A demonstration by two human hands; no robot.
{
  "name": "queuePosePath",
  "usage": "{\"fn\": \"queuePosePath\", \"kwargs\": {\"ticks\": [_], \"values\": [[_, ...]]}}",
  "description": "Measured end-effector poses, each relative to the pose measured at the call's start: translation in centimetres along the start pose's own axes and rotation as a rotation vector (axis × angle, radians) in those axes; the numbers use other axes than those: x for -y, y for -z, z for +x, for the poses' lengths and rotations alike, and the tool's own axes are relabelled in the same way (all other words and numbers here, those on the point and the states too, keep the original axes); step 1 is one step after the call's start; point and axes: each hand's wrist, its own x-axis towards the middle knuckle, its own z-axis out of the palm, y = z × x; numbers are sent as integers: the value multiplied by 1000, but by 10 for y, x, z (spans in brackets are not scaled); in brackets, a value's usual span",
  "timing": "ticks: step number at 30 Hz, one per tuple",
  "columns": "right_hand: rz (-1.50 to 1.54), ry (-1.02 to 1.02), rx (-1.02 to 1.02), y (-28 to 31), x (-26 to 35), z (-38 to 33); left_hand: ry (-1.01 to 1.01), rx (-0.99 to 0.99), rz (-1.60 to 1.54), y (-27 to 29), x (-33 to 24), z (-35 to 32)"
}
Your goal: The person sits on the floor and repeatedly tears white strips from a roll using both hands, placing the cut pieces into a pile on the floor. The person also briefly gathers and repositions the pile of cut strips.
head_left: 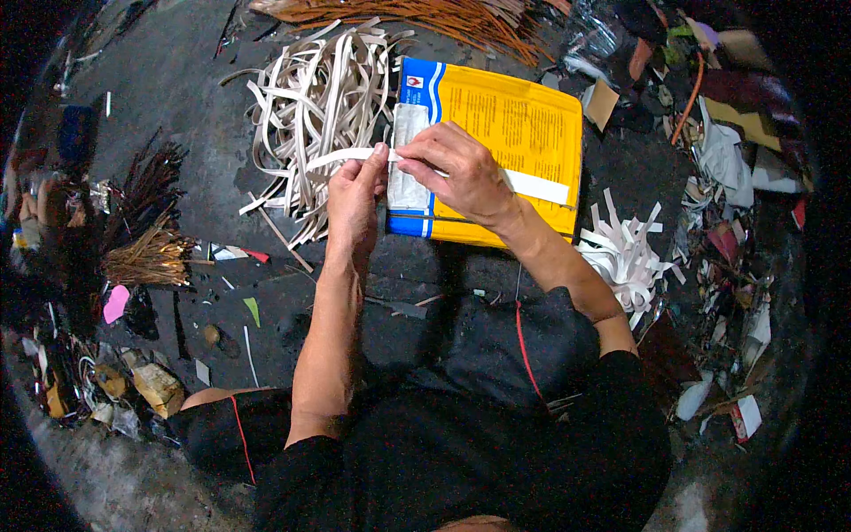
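Observation:
A long white strip [536,186] runs from the pale strip pile, past my left fingers and under my right hand, its free end flat on a yellow and blue rectangular container [510,106]. My left hand [353,195] pinches the strip between thumb and fingers at the container's left edge. Just to the right, my right hand [452,168] also pinches it, over a whitish pad [407,188] on the container's blue side. Whether the fingertips grip a small tool as well is hidden. A dark band [479,223] crosses the container near its lower edge.
A tangled heap of off-white strips [319,97] lies left of the container, and a smaller bunch of white strips [625,257] at its right. Brown strips [425,19] lie beyond. Bundled brown twig-like pieces [146,257] stand left. Mixed scrap [731,204] lines the right.

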Motion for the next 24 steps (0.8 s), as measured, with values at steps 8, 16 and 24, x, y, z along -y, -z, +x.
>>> {"fn": "queuePosePath", "kwargs": {"ticks": [8,16,24], "values": [[-12,-14,30,1,-3,-2,36,-57,-84,40,32,43],[43,-73,43,4,1,1,122,123,-753,40,19,20],[76,-99,51,6,4,1,36,48,-35,1,-3,-4]]}}
